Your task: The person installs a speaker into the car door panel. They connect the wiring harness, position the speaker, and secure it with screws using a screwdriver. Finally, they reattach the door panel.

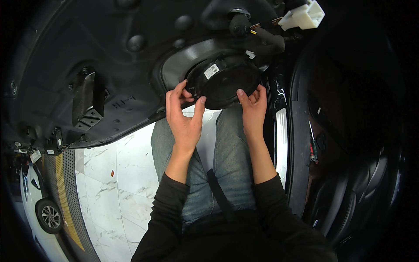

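A round black car door speaker with a white label on its face is between my two hands, tilted in front of the opening in the door. My left hand has its fingertips on the speaker's left rim, the thumb at the lower edge. On the lower right, my right hand grips the rim, its thumb on the near face and the fingers curled behind. Above and behind the speaker is the door's inner panel, bare of trim, with a smooth curved recess around the speaker's place.
A white plug connector hangs on wires at the upper right, near a taped harness. A metal bracket juts from the door. Screwdrivers lie inside the car beside the sill. Marble-look floor tiles spread below.
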A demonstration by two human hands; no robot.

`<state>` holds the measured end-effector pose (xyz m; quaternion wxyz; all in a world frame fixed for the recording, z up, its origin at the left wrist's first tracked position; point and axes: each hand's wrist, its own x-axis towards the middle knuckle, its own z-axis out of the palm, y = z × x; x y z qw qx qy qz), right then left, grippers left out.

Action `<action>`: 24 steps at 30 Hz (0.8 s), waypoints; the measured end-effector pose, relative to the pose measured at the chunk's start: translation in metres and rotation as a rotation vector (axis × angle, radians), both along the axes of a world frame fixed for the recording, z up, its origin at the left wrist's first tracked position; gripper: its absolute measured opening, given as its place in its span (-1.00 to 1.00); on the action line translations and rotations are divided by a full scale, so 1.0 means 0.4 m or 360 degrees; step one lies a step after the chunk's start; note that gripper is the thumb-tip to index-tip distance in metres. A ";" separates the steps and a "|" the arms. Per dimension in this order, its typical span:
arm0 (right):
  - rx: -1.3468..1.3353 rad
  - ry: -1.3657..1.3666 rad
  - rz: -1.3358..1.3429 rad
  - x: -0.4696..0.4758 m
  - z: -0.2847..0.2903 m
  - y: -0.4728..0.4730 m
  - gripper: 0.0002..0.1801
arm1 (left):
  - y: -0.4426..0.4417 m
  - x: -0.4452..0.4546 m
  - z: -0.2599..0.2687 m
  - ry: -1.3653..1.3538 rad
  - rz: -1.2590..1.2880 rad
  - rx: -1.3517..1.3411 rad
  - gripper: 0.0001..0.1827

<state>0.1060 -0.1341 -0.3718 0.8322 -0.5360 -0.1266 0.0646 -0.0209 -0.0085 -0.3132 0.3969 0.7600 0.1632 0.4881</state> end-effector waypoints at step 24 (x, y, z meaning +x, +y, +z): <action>-0.0531 -0.0071 -0.0433 -0.016 -0.007 0.073 -0.41 | 0.008 0.026 -0.065 0.0322 0.0035 -0.0455 -0.51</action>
